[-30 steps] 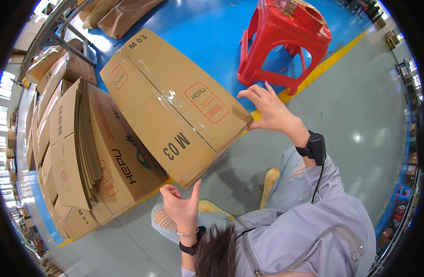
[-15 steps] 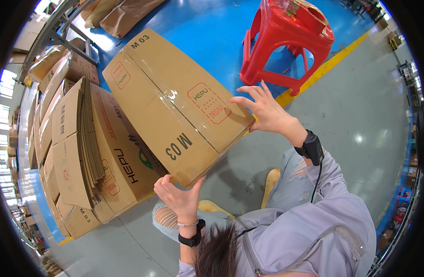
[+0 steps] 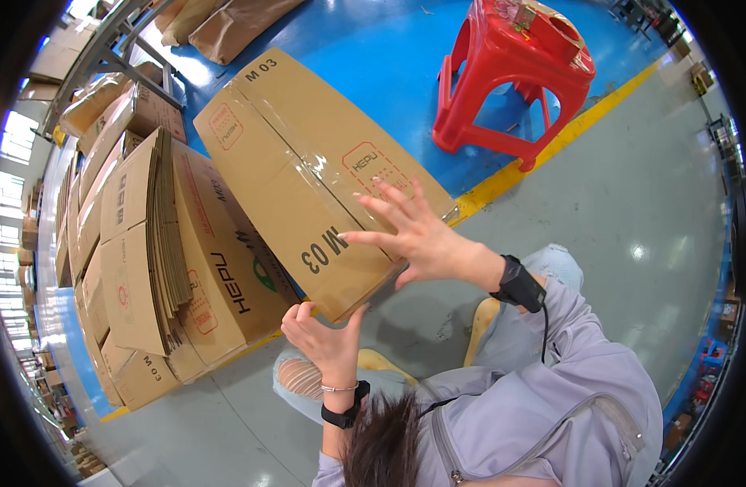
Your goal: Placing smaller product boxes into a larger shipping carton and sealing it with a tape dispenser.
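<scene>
A large taped cardboard box [image 3: 284, 191] stands in front of me, its top crossed by a central seam with clear tape along it. My left hand [image 3: 324, 333] grips its near left corner, with the thumb on one side of the corner and the bent fingers on the other. My right hand [image 3: 413, 235] is over the near part of the top, fingers spread and nothing held. Whether its fingertips touch the cardboard I cannot tell. The palm partly covers the red printed mark and the box's near right edge.
Left of the box are a stack of flattened cartons [image 3: 137, 252] and another large carton [image 3: 219, 268]. A red plastic stool [image 3: 511, 105] with tape rolls on it stands at the far right. A yellow line [image 3: 580, 122] divides blue and grey floor. A metal frame [image 3: 117, 61] stands far left.
My right hand has left the box's right corner and moved left and nearer, over the top, with its fingers spreading. My left hand stays at the near left corner.
</scene>
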Motion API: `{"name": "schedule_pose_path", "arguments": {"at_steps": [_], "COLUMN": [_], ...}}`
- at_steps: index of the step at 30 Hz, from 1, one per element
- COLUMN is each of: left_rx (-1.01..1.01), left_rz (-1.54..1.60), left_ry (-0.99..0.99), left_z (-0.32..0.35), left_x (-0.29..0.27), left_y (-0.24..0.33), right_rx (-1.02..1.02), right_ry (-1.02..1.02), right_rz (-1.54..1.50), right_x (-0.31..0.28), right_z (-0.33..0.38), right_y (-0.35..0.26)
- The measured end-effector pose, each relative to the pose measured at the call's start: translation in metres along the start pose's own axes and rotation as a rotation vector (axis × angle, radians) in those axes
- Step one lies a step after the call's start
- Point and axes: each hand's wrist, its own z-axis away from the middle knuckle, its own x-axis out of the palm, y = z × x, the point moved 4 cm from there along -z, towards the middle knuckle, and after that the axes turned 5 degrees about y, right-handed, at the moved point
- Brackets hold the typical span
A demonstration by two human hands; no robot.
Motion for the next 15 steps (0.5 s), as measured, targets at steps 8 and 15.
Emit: {"name": "schedule_pose_path", "arguments": {"at_steps": [8, 15], "left_rx": [-0.013, -0.021], "left_rz": [-0.01, 0.011], "left_ry": [-0.002, 0.0], "left_z": [0.002, 0.003], "left_x": [0.0, 0.0], "left_y": [-0.003, -0.003], "right_rx": [0.092, 0.31], "right_ry": [0.003, 0.101], "right_rz": [-0.001, 0.184], "right_x": [-0.004, -0.037], "right_z": [-0.002, 0.033], "right_y": [0.011, 0.074]}}
